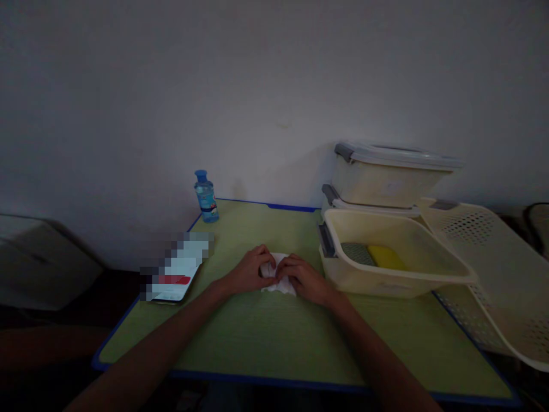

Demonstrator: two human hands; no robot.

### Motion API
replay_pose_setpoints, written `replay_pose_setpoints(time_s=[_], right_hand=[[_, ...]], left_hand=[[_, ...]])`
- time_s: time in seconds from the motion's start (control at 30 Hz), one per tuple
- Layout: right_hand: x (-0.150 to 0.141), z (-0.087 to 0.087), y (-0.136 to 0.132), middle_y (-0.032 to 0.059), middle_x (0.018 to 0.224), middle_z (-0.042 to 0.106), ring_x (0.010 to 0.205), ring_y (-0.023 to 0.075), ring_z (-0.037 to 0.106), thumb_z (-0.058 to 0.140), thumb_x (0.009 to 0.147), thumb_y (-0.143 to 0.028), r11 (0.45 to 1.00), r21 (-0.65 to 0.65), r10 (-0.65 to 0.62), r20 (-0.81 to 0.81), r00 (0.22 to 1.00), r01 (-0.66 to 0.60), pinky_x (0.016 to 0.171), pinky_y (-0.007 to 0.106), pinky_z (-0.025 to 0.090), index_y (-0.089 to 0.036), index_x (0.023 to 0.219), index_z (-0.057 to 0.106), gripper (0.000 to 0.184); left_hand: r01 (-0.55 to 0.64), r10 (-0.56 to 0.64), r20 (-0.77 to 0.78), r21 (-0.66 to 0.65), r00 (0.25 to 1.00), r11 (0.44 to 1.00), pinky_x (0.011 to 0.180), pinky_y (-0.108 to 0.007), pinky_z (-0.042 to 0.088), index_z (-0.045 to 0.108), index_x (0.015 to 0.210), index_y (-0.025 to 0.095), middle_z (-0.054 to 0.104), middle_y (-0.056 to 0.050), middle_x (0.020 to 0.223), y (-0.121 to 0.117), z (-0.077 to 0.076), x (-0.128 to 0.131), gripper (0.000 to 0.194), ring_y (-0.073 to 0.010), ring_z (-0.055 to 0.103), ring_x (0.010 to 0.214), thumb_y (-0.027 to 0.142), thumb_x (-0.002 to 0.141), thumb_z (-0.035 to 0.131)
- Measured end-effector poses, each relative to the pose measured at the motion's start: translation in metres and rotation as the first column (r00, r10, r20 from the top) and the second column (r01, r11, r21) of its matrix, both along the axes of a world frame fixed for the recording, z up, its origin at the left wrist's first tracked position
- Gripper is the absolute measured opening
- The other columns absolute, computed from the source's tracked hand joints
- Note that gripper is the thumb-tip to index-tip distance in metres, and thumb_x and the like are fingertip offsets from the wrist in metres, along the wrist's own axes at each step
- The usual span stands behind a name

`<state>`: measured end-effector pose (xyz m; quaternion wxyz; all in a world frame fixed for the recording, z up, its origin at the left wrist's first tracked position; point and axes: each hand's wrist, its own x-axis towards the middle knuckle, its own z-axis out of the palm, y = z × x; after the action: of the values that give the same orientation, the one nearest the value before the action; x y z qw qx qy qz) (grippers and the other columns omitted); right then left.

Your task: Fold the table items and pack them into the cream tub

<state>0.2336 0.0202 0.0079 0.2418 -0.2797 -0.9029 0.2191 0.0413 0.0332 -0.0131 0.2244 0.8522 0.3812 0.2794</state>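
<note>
A small, crumpled white cloth or tissue lies at the middle of the green table, and I cannot tell which of the two it is. My left hand grips its left side with curled fingers, the thumb pointing inward. On the right side my right hand pinches the same white piece, fingers bent over it. Both hands nearly meet, and they hide part of the material. Just right of my right hand stands an open cream plastic bin.
Inside the bin lie a grey-green item and a yellow item. Lidded boxes are stacked behind it, beside a perforated cream basket. A blue bottle stands at the table's back left, above a phone or tablet, partly blurred.
</note>
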Motion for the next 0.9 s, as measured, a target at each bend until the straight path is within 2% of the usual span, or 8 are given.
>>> replay_pose_setpoints(time_s=[0.23, 0.37, 0.47, 0.53, 0.67, 0.9], right_hand=[[0.001, 0.001, 0.001, 0.0046, 0.085, 0.06, 0.088, 0.0162, 0.052, 0.042, 0.07, 0.006, 1.0, 0.002, 0.004, 0.023, 1.0, -0.004, 0.083, 0.032, 0.04, -0.018, 0.077, 0.065, 0.033], [0.003, 0.003, -0.001, 0.006, 0.09, 0.057, 0.089, 0.0158, 0.051, 0.038, 0.066, 0.008, 0.998, -0.029, -0.06, -0.064, 0.996, 0.058, 0.079, 0.03, 0.041, -0.016, 0.08, 0.06, 0.036], [0.005, 0.008, -0.004, 0.0033, 0.081, 0.053, 0.081, 0.0146, 0.05, 0.035, 0.061, 0.01, 0.994, -0.03, -0.103, -0.091, 0.99, 0.1, 0.072, 0.027, 0.04, -0.016, 0.07, 0.054, 0.033], [0.005, 0.011, -0.007, 0.0013, 0.074, 0.049, 0.076, 0.0141, 0.049, 0.035, 0.059, 0.009, 0.993, -0.023, -0.113, -0.053, 0.992, 0.112, 0.069, 0.025, 0.038, -0.017, 0.064, 0.05, 0.031], [0.005, 0.013, -0.009, 0.0, 0.069, 0.046, 0.071, 0.0136, 0.047, 0.036, 0.06, 0.008, 0.986, -0.024, -0.166, 0.049, 0.985, 0.168, 0.065, 0.024, 0.036, -0.017, 0.06, 0.047, 0.027], [0.007, 0.01, -0.004, 0.0014, 0.071, 0.05, 0.075, 0.0138, 0.05, 0.037, 0.059, 0.009, 0.981, -0.031, -0.185, 0.12, 0.975, 0.19, 0.068, 0.023, 0.037, -0.015, 0.06, 0.052, 0.028]], left_hand=[[-0.003, 0.003, -0.002, -0.007, 1.0, 1.0, 0.074, -0.03, 0.039, 0.061, 0.083, 0.016, 0.046, -0.003, 0.087, 0.0, -0.001, 0.0, 0.023, -0.0174, 0.049, 0.083, 0.03, 0.067, 0.068], [0.001, -0.001, -0.009, 0.076, 1.0, 0.997, 0.077, -0.032, 0.038, 0.062, 0.083, 0.017, 0.048, -0.004, 0.089, -0.004, 0.004, 0.0, 0.021, -0.0187, 0.048, 0.087, 0.029, 0.067, 0.068], [0.055, -0.052, -0.031, 0.133, 0.998, 0.99, 0.083, -0.034, 0.035, 0.065, 0.077, 0.019, 0.051, -0.004, 0.091, -0.008, 0.007, 0.002, 0.009, -0.0195, 0.046, 0.092, 0.024, 0.07, 0.065], [0.105, -0.1, -0.046, 0.13, 0.994, 0.986, 0.084, -0.033, 0.035, 0.066, 0.073, 0.019, 0.053, -0.004, 0.089, -0.009, 0.009, 0.004, 0.004, -0.0187, 0.047, 0.091, 0.02, 0.072, 0.061], [0.156, -0.15, -0.062, 0.109, 0.987, 0.982, 0.082, -0.031, 0.036, 0.068, 0.072, 0.019, 0.054, -0.004, 0.086, -0.009, 0.009, 0.006, 0.01, -0.0175, 0.048, 0.089, 0.017, 0.073, 0.058], [0.181, -0.175, -0.07, 0.089, 0.982, 0.979, 0.08, -0.031, 0.036, 0.07, 0.079, 0.021, 0.052, -0.004, 0.084, -0.007, 0.008, 0.005, 0.015, -0.0173, 0.046, 0.087, 0.018, 0.075, 0.056]])
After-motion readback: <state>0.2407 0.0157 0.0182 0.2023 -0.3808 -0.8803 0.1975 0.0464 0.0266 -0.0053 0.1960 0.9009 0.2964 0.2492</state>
